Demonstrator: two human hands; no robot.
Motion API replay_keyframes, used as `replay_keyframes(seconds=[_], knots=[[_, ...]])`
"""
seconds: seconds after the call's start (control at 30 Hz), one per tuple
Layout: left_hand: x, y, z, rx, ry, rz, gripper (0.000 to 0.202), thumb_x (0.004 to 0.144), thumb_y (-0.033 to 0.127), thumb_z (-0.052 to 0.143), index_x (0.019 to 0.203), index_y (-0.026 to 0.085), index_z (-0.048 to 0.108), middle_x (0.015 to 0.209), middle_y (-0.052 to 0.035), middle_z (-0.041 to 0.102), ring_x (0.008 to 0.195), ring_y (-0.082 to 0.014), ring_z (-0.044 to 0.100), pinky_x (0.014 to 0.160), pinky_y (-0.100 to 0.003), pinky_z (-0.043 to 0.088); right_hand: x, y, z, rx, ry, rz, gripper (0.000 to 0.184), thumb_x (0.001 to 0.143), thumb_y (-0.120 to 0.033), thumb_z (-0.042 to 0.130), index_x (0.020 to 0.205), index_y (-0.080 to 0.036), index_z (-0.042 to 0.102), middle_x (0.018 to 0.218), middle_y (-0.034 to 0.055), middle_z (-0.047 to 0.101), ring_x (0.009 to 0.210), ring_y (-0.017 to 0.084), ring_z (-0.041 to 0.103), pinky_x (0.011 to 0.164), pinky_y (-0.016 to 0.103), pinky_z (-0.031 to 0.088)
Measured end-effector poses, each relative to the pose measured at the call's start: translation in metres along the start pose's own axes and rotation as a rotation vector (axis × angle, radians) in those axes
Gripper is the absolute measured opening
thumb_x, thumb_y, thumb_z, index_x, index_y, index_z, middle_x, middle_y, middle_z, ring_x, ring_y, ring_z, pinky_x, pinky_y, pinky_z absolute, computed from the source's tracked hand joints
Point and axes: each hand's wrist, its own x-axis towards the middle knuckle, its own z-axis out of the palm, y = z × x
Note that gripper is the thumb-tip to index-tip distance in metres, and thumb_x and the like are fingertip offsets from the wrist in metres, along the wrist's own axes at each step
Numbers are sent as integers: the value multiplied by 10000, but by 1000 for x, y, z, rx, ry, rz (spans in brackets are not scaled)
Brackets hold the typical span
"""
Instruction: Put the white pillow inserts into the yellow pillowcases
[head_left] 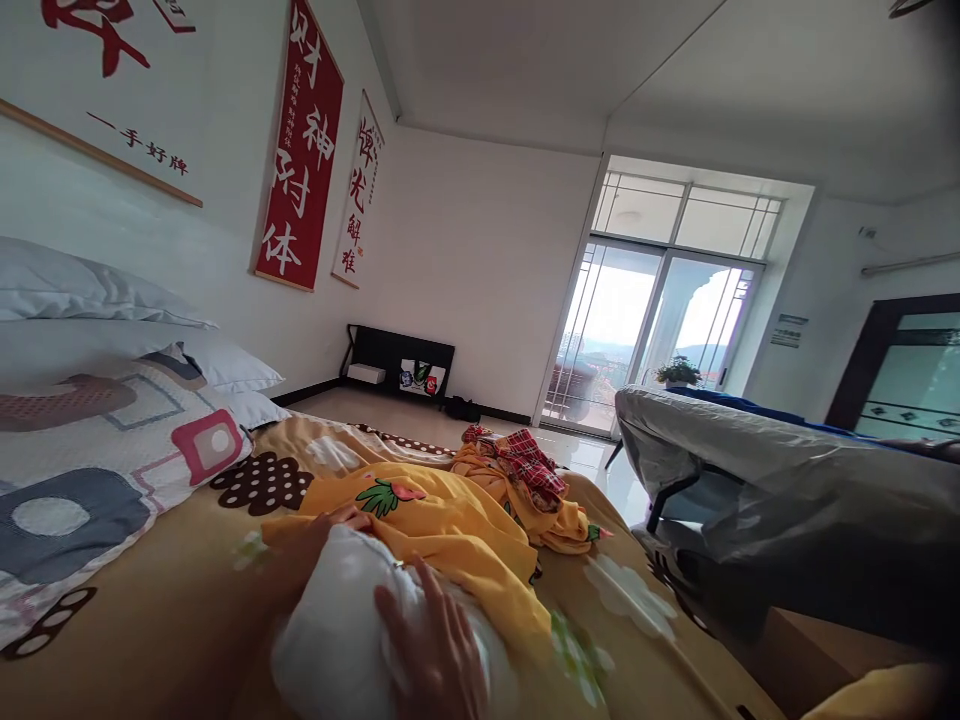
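In the head view, a white pillow (326,610) lies at seven o'clock, against yellow leaf-print cloth (450,505). The left hand (341,519) touches its upper edge; whether it pinches, I cannot tell. The right hand (442,640), fingers slightly spread, rests on the pillow at six o'clock.

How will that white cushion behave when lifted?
The white cushion will probably bend and squash, since it looks soft and rounded. It's likely light for its size, being puffy. The loose yellow cloth against it may drag along.
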Motion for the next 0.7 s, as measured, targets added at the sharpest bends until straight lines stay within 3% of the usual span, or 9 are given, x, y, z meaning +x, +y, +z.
replay_keyframes(seconds=[0.07, 0.17, 0.23, 0.3, 0.37, 0.4, 0.53, 0.7], knots=[[5, -7, 6, -3, 10, -1, 259, 789, 180, 454, 811, 187, 712, 821, -52, 705, 772, -211, 662, 707, -257, 468, 4, -6, -2, 33, -61, -91, 440, 819, -306, 550, 1256, -356, 574, 1280, 75, 595, 866, 211, 656, 698, 326, 557], [8, -4, -2, -18, 17, 24, 262, 740, 176, 481, 857, 200, 714, 878, -43, 715, 819, -210, 657, 750, -278, 466, 3, -11, 4, 31, -110, -186, 445, 802, -463, 588, 1237, -371, 571, 1021, 13, 701, 727, 182, 645, 581, 262, 526], [5, 8, -16, 34, 143, 55, 258, 723, 192, 508, 876, 213, 714, 918, -57, 698, 857, -228, 635, 788, -328, 446, -4, -15, 14, -10, -93, -189, 418, 799, -426, 574, 1208, -341, 587, 778, -2, 687, 619, 182, 615, 529, 260, 494], [0, 27, -33, 118, 366, 120, 229, 743, 193, 525, 883, 208, 705, 873, -67, 665, 835, -230, 600, 786, -353, 416, -11, -20, 25, -63, -52, -168, 377, 796, -305, 531, 1165, -292, 610, 602, -4, 609, 504, 188, 556, 509, 286, 472], [-8, 49, -46, 163, 554, 206, 181, 790, 165, 534, 903, 192, 673, 766, -40, 630, 739, -193, 562, 741, -325, 395, -16, -19, 31, -112, -11, -95, 423, 773, -175, 483, 1170, -248, 608, 576, 11, 589, 499, 200, 549, 538, 312, 473], [-11, 59, -51, 158, 580, 248, 153, 809, 145, 540, 908, 185, 650, 726, -20, 620, 698, -172, 548, 723, -308, 387, -17, -16, 31, -134, -2, -41, 469, 761, -123, 461, 1197, -231, 595, 645, 35, 631, 553, 208, 582, 567, 319, 480], [-14, 76, -49, 198, 493, 282, 106, 822, 132, 528, 881, 189, 594, 729, 4, 643, 676, -153, 562, 749, -320, 362, -15, 20, 15, -234, -14, 132, 515, 740, -20, 409, 1191, -179, 600, 925, 96, 707, 778, 236, 658, 649, 325, 502], [-7, 69, -30, 337, 274, 93, 276, 724, 143, 540, 981, 201, 621, 891, -42, 666, 858, -244, 603, 767, -379, 370, -18, 71, -1, -404, 32, 325, 400, 772, -14, 367, 971, -174, 674, 800, 87, 719, 688, 228, 674, 545, 297, 475]])
